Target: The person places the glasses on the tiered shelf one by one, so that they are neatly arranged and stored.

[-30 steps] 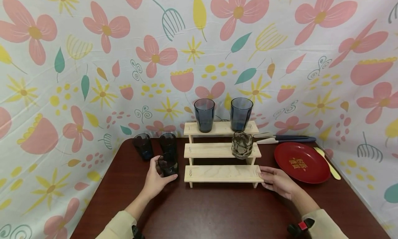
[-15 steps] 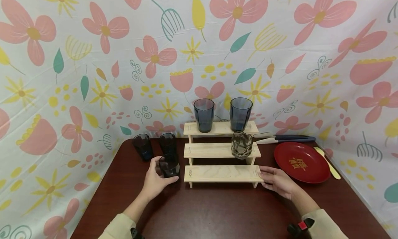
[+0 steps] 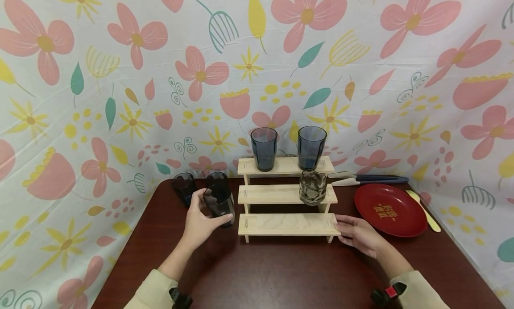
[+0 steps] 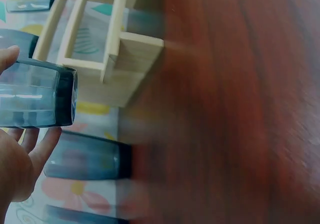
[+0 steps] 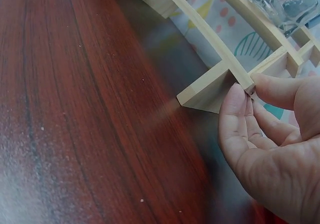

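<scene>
My left hand (image 3: 201, 224) grips a dark glass tumbler (image 3: 221, 207), thumb on one side and fingers on the other. In the left wrist view the tumbler's thick base (image 4: 65, 96) hangs clear of the tabletop. My right hand (image 3: 358, 235) pinches the right end of the lowest step of a three-tier wooden rack (image 3: 287, 224), thumb above and fingers below in the right wrist view. Two blue tumblers, a left one (image 3: 263, 150) and a right one (image 3: 311, 149), stand on the top tier. A wavy smoky glass (image 3: 312, 188) stands at the right of the middle tier.
Behind my left hand stand two more dark tumblers, one farther left (image 3: 184, 187) and one nearer the rack (image 3: 217, 180). At right lie a red plate (image 3: 389, 210), a yellow knife-like utensil (image 3: 427, 215) and blue-and-white tongs (image 3: 369, 179). A floral cloth (image 3: 241, 77) hangs behind the table.
The tumbler in my left hand has risen off the table and shifted slightly right, towards the rack. My right hand has stayed on the rack's end.
</scene>
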`<state>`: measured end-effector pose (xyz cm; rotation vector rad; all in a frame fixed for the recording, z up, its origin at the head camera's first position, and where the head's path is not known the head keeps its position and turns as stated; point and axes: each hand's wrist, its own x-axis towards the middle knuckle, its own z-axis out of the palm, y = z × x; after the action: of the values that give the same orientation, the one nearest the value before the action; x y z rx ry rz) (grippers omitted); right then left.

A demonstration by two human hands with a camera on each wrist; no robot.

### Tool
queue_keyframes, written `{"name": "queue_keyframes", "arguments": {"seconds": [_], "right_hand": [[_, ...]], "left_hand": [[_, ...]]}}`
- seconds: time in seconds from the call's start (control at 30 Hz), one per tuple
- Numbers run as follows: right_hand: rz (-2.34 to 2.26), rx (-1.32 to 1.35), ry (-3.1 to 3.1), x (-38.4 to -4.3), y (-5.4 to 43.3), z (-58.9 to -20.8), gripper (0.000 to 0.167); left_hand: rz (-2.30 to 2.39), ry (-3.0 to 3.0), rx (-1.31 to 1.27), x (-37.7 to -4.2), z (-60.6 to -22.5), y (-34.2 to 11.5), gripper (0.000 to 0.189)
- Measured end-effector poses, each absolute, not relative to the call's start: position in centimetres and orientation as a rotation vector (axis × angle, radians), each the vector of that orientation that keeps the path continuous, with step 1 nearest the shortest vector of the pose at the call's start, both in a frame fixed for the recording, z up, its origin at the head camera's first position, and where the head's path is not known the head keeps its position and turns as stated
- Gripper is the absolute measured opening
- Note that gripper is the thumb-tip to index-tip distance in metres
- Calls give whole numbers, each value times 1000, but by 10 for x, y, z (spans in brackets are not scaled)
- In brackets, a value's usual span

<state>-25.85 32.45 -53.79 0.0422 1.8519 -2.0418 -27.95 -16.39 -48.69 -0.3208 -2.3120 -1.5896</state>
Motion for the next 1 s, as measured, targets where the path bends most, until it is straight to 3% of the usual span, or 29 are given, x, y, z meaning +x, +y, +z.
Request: {"name": "queue_keyframes", "arguments": {"seconds": [0.33,1.0], "right_hand": [[-2033,47,1865,-259,325,-536,72],[-2051,52,1838,-258,324,-535,70]], "left_hand": [[-1654,-2266,-353,-284,-455,-121,94],[-1631,-2258,-455,-317,-449,-69,93]]}}
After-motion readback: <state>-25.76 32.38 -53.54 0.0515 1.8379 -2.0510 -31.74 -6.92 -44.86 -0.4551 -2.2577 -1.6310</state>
